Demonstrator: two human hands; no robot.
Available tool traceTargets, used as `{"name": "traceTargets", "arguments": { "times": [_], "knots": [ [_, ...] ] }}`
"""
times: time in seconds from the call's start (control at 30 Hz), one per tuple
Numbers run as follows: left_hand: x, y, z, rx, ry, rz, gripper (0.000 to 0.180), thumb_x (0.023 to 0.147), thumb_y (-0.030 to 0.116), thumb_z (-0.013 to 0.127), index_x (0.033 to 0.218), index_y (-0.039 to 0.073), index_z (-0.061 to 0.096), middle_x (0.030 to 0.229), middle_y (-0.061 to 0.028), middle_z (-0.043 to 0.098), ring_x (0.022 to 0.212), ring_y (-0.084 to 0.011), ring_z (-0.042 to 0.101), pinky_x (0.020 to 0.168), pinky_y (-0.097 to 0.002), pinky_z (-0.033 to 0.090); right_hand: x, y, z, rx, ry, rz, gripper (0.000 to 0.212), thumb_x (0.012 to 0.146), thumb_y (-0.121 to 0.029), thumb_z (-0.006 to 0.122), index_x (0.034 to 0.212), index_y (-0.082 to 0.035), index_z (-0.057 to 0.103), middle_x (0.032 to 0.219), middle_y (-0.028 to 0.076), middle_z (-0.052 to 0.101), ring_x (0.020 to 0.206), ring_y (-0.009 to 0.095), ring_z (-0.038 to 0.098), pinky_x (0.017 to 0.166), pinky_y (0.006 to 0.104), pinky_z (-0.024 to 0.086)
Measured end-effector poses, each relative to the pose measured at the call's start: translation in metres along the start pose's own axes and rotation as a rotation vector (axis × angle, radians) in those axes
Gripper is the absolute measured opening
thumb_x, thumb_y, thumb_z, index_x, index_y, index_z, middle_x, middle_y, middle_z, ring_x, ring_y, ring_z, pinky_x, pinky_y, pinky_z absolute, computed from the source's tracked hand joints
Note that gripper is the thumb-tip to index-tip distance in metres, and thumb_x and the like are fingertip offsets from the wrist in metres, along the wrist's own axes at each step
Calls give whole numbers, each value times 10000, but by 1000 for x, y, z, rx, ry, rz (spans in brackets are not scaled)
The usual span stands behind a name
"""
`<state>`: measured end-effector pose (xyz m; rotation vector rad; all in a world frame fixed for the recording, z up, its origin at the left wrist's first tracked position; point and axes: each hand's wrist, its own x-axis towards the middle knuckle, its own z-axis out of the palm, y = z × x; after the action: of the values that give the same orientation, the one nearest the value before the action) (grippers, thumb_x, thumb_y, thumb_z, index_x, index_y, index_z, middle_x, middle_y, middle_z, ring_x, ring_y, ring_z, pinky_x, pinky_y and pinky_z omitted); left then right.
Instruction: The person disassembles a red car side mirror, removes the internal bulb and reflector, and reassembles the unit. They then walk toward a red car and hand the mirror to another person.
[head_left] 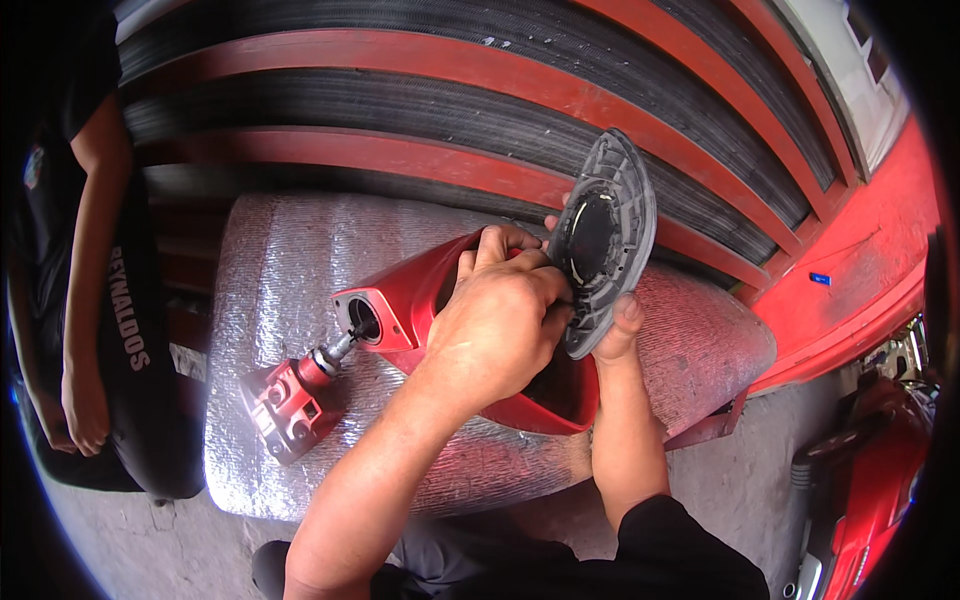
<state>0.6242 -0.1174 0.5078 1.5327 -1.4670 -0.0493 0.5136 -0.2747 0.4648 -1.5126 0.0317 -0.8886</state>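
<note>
Currently, hands (502, 315) hold a grey cover (605, 250) above hollow red housing (410, 285)

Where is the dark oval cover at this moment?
In the head view, the dark oval cover is right of centre near the red housing, held in the right hand, with the left hand at its left edge.

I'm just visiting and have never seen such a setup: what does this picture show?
No machine here: just a person working bare-handed, seen by a camera worn on their head, looking down. Its wide lens bends straight edges. The right hand holds up a dark grey oval piece; the left hand has fingers at its lower left edge. A red housing and a red device with a metal neck rest on a silvery surface. Another person is at the left.
</note>
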Motion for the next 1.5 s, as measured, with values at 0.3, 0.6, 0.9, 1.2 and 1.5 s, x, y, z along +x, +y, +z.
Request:
{"name": "traceTargets", "arguments": {
  "times": [0.3, 0.6, 0.9, 1.2, 1.5],
  "knots": [
    [1, 1, 5, 82, -19, 51, 173, 791, 118, 733, 942, 37, 759, 1091, -97, 701, 1217, -318, 520, 1030, -490, 402, 1, 3, 5, 22, 72, -37, 1307, 640, -771, 808, 1574, -10, 300, 1513, 133, 452, 1339, 251, 527, 1132, 403, 453],
    [-9, -8, 0, 8, 142, 114, 179, 822, 50, 716, 998, 21, 736, 1068, -112, 708, 1239, -366, 534, 1060, -498, 429, 6, 8, 13, 256, -51, -40, 1259, 706, -636, 829, 1627, -34, 216, 1607, 188, 369, 1432, 338, 470, 1195, 469, 428],
    [-193, 14, -100, 125, 1034, -322, 365, 1017, 67, 513, 1341, -69, 610, 1191, -176, 705, 1085, -228, 667, 1008, -385, 498, 11, -4, 21, 391, -143, -34, 1225, 712, -492, 882, 1624, -27, 210, 1616, 283, 300, 1460, 506, 366, 1207, 608, 357],
    [-236, -35, -117, 92, 1078, -477, 325, 1039, 69, 569, 1335, -52, 627, 1129, -134, 718, 1045, -184, 663, 993, -353, 509, 1, -9, 21, 372, -142, -21, 1193, 742, -484, 871, 1637, -54, 209, 1668, 293, 191, 1515, 563, 207, 1259, 677, 161],
    [-231, -40, -113, 109, 1011, -506, 289, 1019, 23, 588, 1290, -63, 638, 1149, -122, 698, 1048, -169, 644, 982, -320, 492, 4, -13, 29, 279, -125, -43, 1239, 751, -577, 848, 1629, -20, 174, 1640, 266, 262, 1506, 454, 328, 1260, 572, 293]
  ]
}}
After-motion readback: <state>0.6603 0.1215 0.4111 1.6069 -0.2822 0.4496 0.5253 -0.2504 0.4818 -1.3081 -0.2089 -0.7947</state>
